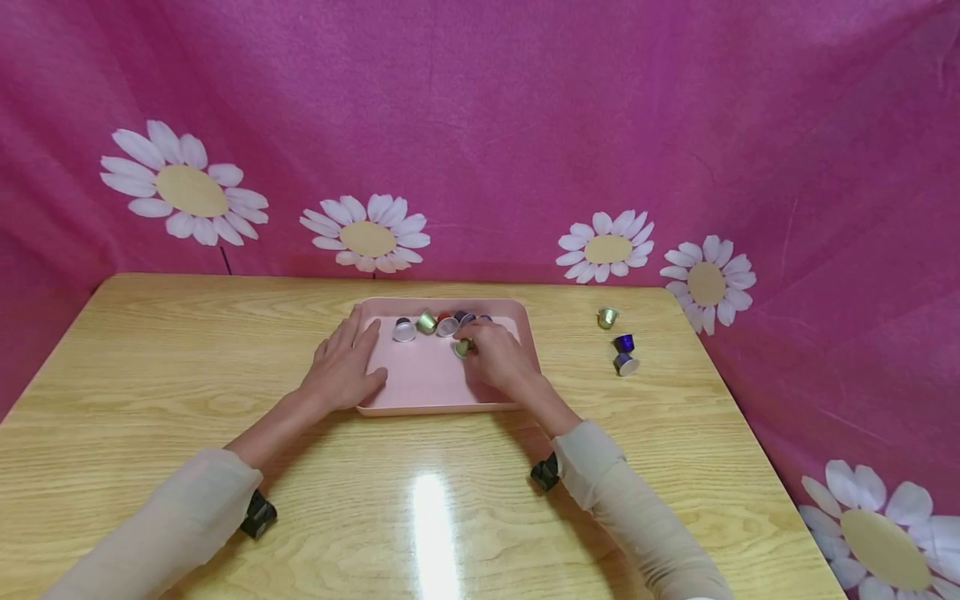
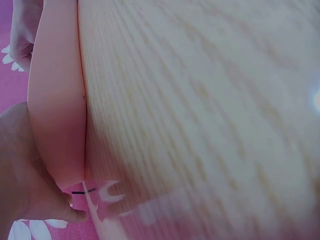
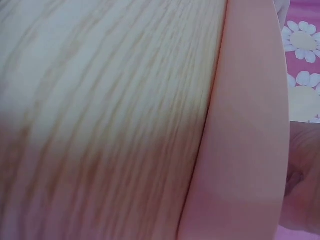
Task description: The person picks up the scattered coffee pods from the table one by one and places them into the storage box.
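Observation:
A pink tray (image 1: pixel 416 379) lies on the table with several coffee capsules along its far side. Among them are a dark one with a pale lid (image 1: pixel 404 332), a gold-green one (image 1: pixel 427 322) and a red one, its pale lid (image 1: pixel 447 327) facing forward. My left hand (image 1: pixel 341 367) rests on the tray's left edge, fingers extended and thumb spread inward. Over the tray's right half, my right hand (image 1: pixel 498 357) pinches a green coffee capsule (image 1: pixel 462 348) close above the tray floor; the hand partly hides it. Both wrist views show mainly the tray's outer wall (image 2: pixel 57 95) and the tabletop.
Right of the tray, a gold capsule (image 1: pixel 607 317), a blue capsule (image 1: pixel 623 342) and a purple capsule (image 1: pixel 626 364) lie on the wooden table (image 1: pixel 187 375). A pink curtain (image 1: pixel 487 125) with white flowers hangs behind the table and along its right side.

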`<act>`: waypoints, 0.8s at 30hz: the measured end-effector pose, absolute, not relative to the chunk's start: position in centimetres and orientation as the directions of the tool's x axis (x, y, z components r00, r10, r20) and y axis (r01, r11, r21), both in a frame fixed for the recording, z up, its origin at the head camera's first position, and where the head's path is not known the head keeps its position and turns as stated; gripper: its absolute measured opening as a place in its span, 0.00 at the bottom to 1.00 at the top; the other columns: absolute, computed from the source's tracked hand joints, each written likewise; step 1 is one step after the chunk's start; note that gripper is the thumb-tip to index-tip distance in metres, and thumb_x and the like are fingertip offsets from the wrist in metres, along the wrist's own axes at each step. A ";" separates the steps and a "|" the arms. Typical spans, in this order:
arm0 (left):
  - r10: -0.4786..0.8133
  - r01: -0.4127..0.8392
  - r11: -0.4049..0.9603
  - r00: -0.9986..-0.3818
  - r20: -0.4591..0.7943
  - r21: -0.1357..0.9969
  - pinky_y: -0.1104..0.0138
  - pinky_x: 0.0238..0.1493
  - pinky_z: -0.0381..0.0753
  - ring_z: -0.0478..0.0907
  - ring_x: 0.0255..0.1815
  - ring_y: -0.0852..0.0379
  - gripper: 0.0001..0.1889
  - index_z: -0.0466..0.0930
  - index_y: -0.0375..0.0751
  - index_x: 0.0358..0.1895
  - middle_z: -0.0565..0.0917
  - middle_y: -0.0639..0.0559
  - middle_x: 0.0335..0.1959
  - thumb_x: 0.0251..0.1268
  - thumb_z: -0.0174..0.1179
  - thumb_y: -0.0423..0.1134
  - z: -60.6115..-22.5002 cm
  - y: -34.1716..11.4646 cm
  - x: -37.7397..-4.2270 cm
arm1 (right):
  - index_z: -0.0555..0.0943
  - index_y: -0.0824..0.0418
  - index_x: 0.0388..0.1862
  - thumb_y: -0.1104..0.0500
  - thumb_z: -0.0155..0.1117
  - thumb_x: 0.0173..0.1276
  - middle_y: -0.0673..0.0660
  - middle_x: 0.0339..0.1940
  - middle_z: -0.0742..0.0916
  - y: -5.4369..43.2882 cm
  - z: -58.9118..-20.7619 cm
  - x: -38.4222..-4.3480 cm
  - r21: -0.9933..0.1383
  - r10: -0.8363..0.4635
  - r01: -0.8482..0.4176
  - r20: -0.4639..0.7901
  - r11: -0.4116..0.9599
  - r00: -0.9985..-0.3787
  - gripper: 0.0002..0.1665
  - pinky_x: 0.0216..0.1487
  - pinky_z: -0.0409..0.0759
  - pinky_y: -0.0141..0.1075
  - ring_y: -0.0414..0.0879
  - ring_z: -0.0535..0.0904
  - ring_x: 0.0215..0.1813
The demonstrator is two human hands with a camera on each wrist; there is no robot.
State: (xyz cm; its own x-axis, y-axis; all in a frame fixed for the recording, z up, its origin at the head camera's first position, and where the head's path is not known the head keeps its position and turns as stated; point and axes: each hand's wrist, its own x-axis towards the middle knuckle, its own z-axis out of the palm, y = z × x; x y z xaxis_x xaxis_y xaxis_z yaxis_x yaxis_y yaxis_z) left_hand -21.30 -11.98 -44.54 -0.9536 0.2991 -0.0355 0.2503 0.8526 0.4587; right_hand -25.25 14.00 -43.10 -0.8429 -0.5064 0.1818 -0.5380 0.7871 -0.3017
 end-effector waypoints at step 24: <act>0.299 0.252 0.855 -0.954 -0.034 0.454 0.34 0.70 0.42 0.38 0.78 0.30 0.41 0.48 0.30 0.78 0.34 0.32 0.80 0.69 0.54 0.45 -44.5 -11.9 -21.2 | 0.82 0.64 0.59 0.77 0.63 0.61 0.61 0.56 0.84 17.8 -40.5 -25.0 -0.568 -0.402 -0.455 0.225 0.686 -0.887 0.27 0.49 0.83 0.44 0.60 0.82 0.54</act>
